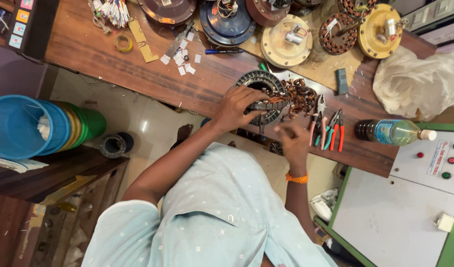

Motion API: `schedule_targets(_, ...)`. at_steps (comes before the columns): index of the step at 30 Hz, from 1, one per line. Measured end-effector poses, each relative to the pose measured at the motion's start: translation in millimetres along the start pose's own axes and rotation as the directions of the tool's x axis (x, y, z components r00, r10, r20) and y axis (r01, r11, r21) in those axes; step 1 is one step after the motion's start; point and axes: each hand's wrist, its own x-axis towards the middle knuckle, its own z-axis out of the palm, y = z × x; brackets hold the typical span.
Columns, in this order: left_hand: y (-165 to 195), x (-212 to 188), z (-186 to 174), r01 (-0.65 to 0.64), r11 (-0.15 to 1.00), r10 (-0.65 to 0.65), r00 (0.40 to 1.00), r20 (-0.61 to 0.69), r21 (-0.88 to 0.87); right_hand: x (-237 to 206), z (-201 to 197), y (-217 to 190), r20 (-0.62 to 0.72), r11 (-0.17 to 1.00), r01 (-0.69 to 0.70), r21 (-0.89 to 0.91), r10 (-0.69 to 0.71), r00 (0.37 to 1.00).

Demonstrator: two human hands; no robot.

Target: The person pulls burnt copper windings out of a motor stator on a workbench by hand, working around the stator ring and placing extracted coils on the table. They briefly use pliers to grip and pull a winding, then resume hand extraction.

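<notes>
A round dark stator ring (257, 79) with copper windings lies near the front edge of a wooden bench (88, 49). My left hand (235, 107) rests on the ring's near rim, fingers spread over it and gripping it. A tangle of loose copper wire (300, 97) lies just right of the ring. My right hand (293, 141), with an orange band at the wrist, hovers blurred just below the wire, fingers curled. Whether it holds a strand cannot be seen.
Several pliers and cutters (327, 129) with red, green and pink handles lie right of the wire, then a bottle of yellowish liquid (394, 132). Fan motor housings (286, 40) line the back. A white bag (419, 81), a button-panel machine (429, 163) and stacked buckets (19, 126) surround the bench.
</notes>
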Motion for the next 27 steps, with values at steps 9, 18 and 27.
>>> schedule_targets(9,-1.7,-12.0,13.2,-0.01,0.999,0.012,0.999,-0.037,0.047,50.6,-18.6,-41.1,-0.043,0.96,0.28,-0.002,-0.28,0.959)
schedule_targets(18,-4.6,-6.3,-3.5,-0.004,0.999,0.002,0.998,-0.058,-0.036,93.1,8.6,-57.6,0.108,0.927,0.356,-0.117,-0.344,0.933)
schedule_targets(27,-19.1,29.0,1.3,0.505,0.831,-0.483,0.863,0.145,-0.232,113.2,23.1,-72.8,0.215,0.926,0.263,-0.273,-0.207,0.954)
